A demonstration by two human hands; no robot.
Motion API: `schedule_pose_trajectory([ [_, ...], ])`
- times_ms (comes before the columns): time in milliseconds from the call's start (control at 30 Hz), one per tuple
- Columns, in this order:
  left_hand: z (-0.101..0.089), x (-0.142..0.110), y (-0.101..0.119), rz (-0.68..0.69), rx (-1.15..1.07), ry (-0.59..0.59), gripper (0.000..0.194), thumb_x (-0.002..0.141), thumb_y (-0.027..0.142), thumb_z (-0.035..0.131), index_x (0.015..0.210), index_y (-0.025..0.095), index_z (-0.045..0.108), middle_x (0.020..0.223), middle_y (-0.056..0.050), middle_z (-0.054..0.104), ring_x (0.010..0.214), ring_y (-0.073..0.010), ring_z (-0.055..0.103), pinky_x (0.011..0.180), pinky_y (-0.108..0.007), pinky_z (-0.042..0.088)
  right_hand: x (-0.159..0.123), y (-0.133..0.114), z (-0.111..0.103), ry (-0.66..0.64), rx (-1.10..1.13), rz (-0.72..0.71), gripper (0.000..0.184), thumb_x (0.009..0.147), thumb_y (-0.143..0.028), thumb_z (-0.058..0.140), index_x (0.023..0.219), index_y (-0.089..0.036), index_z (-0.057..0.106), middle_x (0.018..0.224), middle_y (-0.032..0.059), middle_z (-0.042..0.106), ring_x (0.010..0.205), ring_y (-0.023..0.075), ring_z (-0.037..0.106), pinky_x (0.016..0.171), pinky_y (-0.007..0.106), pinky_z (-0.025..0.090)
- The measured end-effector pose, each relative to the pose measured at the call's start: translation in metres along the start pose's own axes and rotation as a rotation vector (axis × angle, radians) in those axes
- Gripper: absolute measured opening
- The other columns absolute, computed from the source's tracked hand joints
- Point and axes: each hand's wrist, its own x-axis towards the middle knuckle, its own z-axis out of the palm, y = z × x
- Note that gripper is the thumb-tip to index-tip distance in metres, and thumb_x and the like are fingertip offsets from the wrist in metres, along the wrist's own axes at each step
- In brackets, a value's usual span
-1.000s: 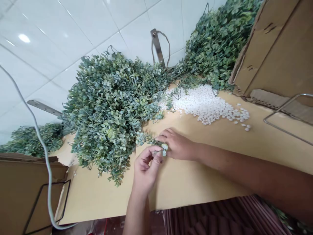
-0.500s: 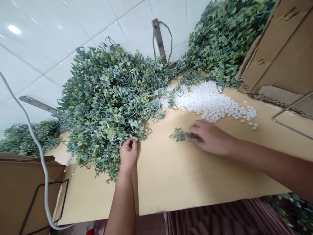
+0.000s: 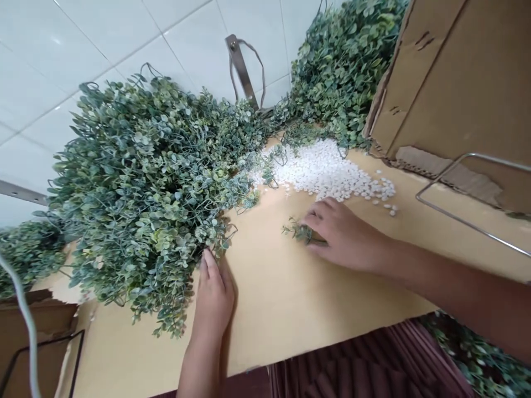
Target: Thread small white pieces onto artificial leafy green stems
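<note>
**Leafy heap (image 3: pixel 136 182) at left, right hand (image 3: pixel 338 235) gripping a sprig (image 3: pixel 295 229)**

I have the tan table (image 3: pixel 265 315) under everything, running from the near edge back to the tiled wall (image 3: pixel 191 38). The leafy heap fills its left side, spilling toward the near edge; to my eye, that puts loose stems within easy reach of the left hand (image 3: pixel 214 301).

The cardboard box (image 3: pixel 460 83) stands at the far right, its side rising beside a second heap (image 3: pixel 340 72), so I judge that it helps hem those leaves in. Between the two heaps, a white pile (image 3: pixel 319 166) of small pieces spreads on the table, just beyond the right hand; lying loose and fanned out, they look placed for picking one by one.

My view of the left hand shows it at the heap's right edge, fingers pointing away from me. Its fingertips meet the leaves, and I cannot tell whether they pinch anything.

The right hand is curled around the sprig, slightly blurred, near the middle of the table. The sprig's leaves poke out leftward from the fingers, well apart from the heap; I read that as keeping it from tangling with the other stems.
</note>
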Motion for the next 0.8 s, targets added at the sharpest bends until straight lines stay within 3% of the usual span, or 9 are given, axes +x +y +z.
schedule_pose_trajectory([
  [67,-0.005,-0.018,0.009,0.140,0.013,0.009,0.059,0.083,0.023,0.041,0.139,0.009,0.030,0.142,-0.023,0.035,0.133,-0.0326,0.031,0.101,-0.049,0.038,0.006,-0.006,0.004,-0.026,-0.061,0.017,0.023,0.078,-0.024,0.060,0.095,-0.009,0.064,0.095,0.0160,0.058,0.093,0.0310,0.048,0.081,0.041,0.040],
  [133,-0.013,-0.024,0.020,0.247,0.030,0.003,0.051,0.082,0.019,0.042,0.134,0.018,0.041,0.143,-0.016,0.037,0.132,-0.0305,0.033,0.101,-0.047,0.038,0.009,-0.008,0.008,-0.022,-0.063,0.018,0.022,0.081,-0.022,0.056,0.097,-0.008,0.063,0.095,0.0161,0.059,0.092,0.0309,0.049,0.080,0.041,0.039],
  [233,-0.024,-0.013,0.043,0.363,0.014,0.047,0.037,0.083,0.019,0.044,0.117,0.021,0.056,0.128,-0.014,0.052,0.117,-0.0281,0.050,0.094,-0.045,0.045,0.006,-0.004,0.009,0.051,0.022,0.036,0.022,0.083,-0.018,0.049,0.100,-0.011,0.062,0.094,0.0143,0.062,0.090,0.0289,0.054,0.081,0.042,0.038],
  [333,-0.024,0.007,0.076,0.451,-0.008,0.104,0.030,0.083,0.021,0.047,0.108,0.018,0.061,0.115,-0.015,0.059,0.102,-0.0266,0.057,0.085,-0.043,0.048,-0.008,0.006,0.007,0.172,0.161,0.093,0.025,0.082,-0.013,0.044,0.102,-0.012,0.059,0.092,0.0130,0.064,0.087,0.0259,0.057,0.080,0.039,0.041],
  [433,-0.013,0.024,0.116,0.542,-0.029,0.055,0.028,0.083,0.021,0.047,0.106,0.018,0.062,0.107,-0.013,0.061,0.091,-0.0242,0.058,0.082,-0.041,0.047,-0.031,0.017,0.002,0.256,0.326,0.198,0.023,0.079,-0.013,0.043,0.098,-0.012,0.055,0.089,0.0116,0.062,0.083,0.0230,0.058,0.073,0.034,0.045],
  [533,0.006,0.040,0.150,0.634,-0.086,-0.143,0.026,0.084,0.019,0.046,0.102,0.020,0.064,0.097,-0.009,0.063,0.089,-0.0228,0.059,0.080,-0.037,0.047,-0.052,0.026,-0.001,0.268,0.513,0.348,0.019,0.079,-0.021,0.045,0.096,-0.016,0.051,0.086,0.0080,0.059,0.074,0.0200,0.058,0.065,0.031,0.047],
  [600,0.021,0.051,0.165,0.593,-0.106,-0.227,0.028,0.083,0.020,0.048,0.107,0.020,0.063,0.097,-0.009,0.063,0.089,-0.0225,0.059,0.081,-0.036,0.046,-0.062,0.031,-0.001,0.241,0.663,0.427,0.020,0.080,-0.027,0.045,0.098,-0.018,0.050,0.082,0.0050,0.058,0.068,0.0178,0.057,0.060,0.029,0.047],
  [700,0.041,0.065,0.180,0.541,-0.085,-0.223,0.034,0.082,0.020,0.050,0.115,0.019,0.057,0.100,-0.010,0.060,0.092,-0.0224,0.058,0.083,-0.035,0.046,-0.067,0.037,0.003,0.225,0.829,0.493,0.024,0.084,-0.037,0.043,0.098,-0.019,0.050,0.080,0.0040,0.058,0.070,0.0171,0.057,0.062,0.029,0.048],
  [800,0.056,0.073,0.189,0.585,-0.012,-0.190,0.027,0.086,0.021,0.043,0.107,0.020,0.060,0.097,-0.010,0.058,0.089,-0.0218,0.057,0.079,-0.034,0.045,-0.065,0.040,0.006,0.253,0.922,0.523,0.028,0.085,-0.045,0.044,0.093,-0.019,0.052,0.077,0.0033,0.058,0.070,0.0165,0.056,0.062,0.029,0.049],
])
